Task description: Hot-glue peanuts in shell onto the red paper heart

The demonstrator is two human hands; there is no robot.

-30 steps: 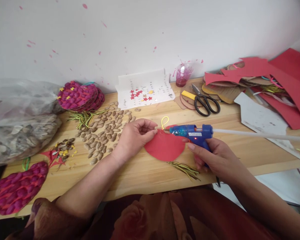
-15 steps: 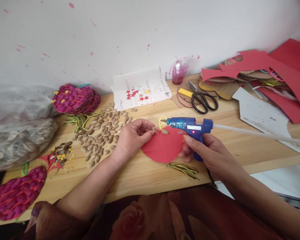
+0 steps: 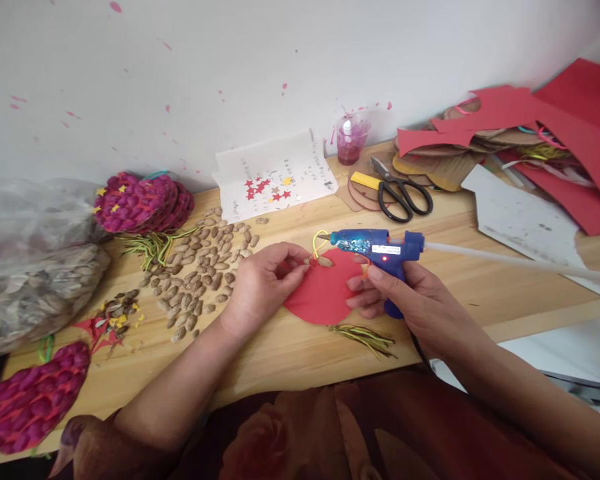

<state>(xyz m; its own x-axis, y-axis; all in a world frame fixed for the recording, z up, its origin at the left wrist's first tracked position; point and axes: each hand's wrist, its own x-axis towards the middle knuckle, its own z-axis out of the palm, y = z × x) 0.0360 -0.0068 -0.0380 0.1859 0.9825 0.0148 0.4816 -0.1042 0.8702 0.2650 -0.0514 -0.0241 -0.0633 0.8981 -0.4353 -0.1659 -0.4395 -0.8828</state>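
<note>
A round red card (image 3: 316, 297) lies on the table in front of me, with a yellow cord loop (image 3: 320, 241) at its top edge. One peanut (image 3: 325, 262) rests on the card near that loop. My left hand (image 3: 267, 280) pinches what looks like another peanut (image 3: 307, 261) at the card's upper left edge. In my right hand (image 3: 405, 293) is a blue hot glue gun (image 3: 375, 245), its red light on and a long glue stick at its back. The nozzle points left, above the card's top edge. Green-yellow strings (image 3: 365, 339) stick out below the card.
Loose peanuts (image 3: 195, 280) spread to the left, near purple peanut-covered discs (image 3: 140, 200) and a plastic bag (image 3: 35, 267). Behind are a paper with stars (image 3: 275, 180), a cup of pink liquid (image 3: 350, 143) and black scissors (image 3: 403, 193). Red card scraps (image 3: 500, 117) pile up at right.
The whole view has shifted slightly. My right hand's lower fingers reach a little further left over the card. Both hands keep their holds.
</note>
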